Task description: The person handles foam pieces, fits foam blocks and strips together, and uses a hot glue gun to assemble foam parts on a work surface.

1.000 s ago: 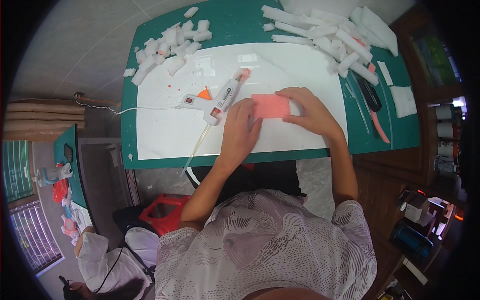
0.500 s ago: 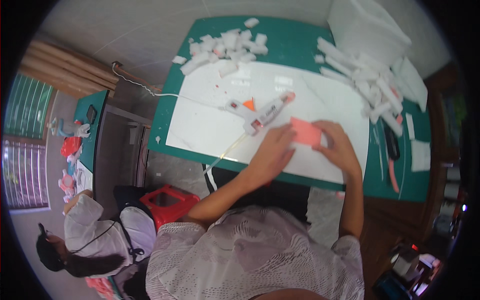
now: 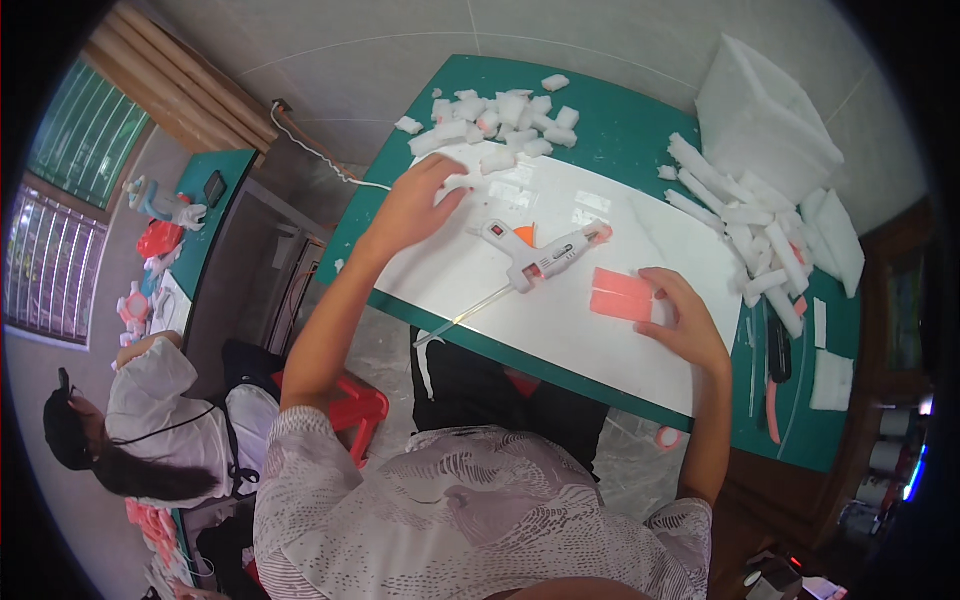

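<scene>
My right hand [image 3: 690,325] holds the right edge of a flat pink piece [image 3: 621,294] lying on the white board, thumb below and fingers above. A pale seam runs across the pink piece. My left hand [image 3: 420,203] reaches over the far left of the board, thumb and fingers apart beside a pile of short white foam pieces [image 3: 515,112]; nothing shows clearly between them. Between my hands a white glue gun [image 3: 535,262] lies on its side, a clear glue stick [image 3: 465,318] poking out of its back and an orange part showing under it.
The white board [image 3: 640,370] covers much of a green table [image 3: 620,105]. At the right are white foam strips [image 3: 745,215], a large white foam block [image 3: 765,110] and a black-handled tool [image 3: 779,350]. A seated person [image 3: 165,415] and a red stool [image 3: 365,410] are at the left.
My left hand has left the pink piece and moved far left toward the white foam pieces. My right hand stays at the pink piece's right edge. The view has shifted slightly.
</scene>
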A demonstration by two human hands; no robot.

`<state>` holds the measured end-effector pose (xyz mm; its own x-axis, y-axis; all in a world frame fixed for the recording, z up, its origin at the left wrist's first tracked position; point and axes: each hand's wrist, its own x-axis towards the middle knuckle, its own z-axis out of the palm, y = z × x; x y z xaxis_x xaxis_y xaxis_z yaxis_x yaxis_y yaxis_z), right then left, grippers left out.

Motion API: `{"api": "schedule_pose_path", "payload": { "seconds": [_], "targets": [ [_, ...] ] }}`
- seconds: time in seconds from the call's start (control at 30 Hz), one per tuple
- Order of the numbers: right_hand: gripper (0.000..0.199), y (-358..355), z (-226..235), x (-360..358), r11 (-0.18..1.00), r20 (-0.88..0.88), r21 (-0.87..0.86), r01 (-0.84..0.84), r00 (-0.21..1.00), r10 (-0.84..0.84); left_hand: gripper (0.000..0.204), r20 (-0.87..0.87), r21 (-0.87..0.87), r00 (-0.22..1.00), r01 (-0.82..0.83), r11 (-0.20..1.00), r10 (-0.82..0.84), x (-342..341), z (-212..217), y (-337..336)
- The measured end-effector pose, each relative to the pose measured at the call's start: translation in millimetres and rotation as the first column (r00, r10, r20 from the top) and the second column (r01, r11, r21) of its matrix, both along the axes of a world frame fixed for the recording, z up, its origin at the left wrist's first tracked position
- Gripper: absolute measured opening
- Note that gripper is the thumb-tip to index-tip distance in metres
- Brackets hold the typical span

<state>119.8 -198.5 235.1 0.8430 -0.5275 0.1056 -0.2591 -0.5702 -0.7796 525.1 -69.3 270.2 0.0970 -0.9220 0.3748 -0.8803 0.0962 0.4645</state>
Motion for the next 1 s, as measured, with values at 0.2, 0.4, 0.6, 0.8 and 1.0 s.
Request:
{"api": "schedule_pose_path", "payload": {
  "seconds": [0.2,0.4,0.6,0.8,1.0],
  "targets": [
    [0.031,-6.2,-13.3,-3.5,0.968,0.157,0.081,0.238,0.956,-0.249,0.028,0.246,0.045,0.968,0.034,0.998,-0.044,19.1,-45.8,-87.0],
    [0.019,-17.4,-20.5,-10.9,0.915,0.184,0.048,0.401,0.897,-0.402,0.030,0.255,0.053,0.965,0.047,0.998,-0.059,27.9,-46.3,-106.6],
    [0.017,-12.7,-23.0,-4.2,0.914,0.225,-0.086,0.396,0.902,-0.370,0.026,0.213,-0.120,0.967,0.166,0.979,-0.138,22.0,-28.5,-101.7],
    [0.017,-9.6,-29.9,-6.5,0.904,0.194,-0.110,0.414,0.901,-0.389,0.032,0.398,-0.188,0.897,0.285,0.940,-0.192,-18.6,-16.9,-175.5],
    [0.018,-15.2,-25.7,-8.2,0.901,0.235,-0.096,0.423,0.889,-0.392,0.047,0.265,-0.258,0.964,0.072,0.963,-0.001,78.5,-4.5,-164.6]
  ]
}}
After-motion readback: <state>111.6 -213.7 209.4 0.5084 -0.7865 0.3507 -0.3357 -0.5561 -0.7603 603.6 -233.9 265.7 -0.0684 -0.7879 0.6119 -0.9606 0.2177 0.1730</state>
